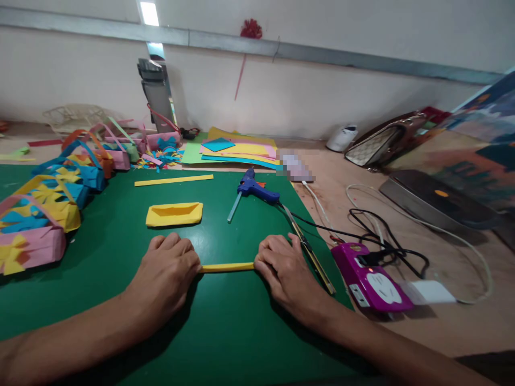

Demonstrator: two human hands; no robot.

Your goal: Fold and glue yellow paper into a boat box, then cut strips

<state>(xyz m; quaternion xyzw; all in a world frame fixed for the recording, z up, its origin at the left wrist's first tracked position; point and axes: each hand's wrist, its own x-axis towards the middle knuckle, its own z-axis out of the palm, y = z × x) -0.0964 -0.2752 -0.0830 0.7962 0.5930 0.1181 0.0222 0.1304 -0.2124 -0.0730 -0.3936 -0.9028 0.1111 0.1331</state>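
A narrow yellow paper strip point(227, 267) stretches level between my two hands, low over the green mat point(241, 332). My left hand point(169, 273) is closed on its left end, and my right hand point(281, 268) pinches the right end. Both fingertips are partly hidden behind the knuckles. Just beyond my left hand lies an open yellow paper box point(174, 214). Farther back rests a second yellow strip point(174, 180). A blue glue gun point(257, 188) with a clear glue stick lies beyond my right hand.
Several small paper baskets point(32, 249) line the left side. Stacked coloured paper point(241, 147) and paper scraps point(163, 155) lie at the back. Beside my right hand are scissors point(309, 252). A purple power strip point(370, 279) with tangled black cables point(386, 246) is at the right.
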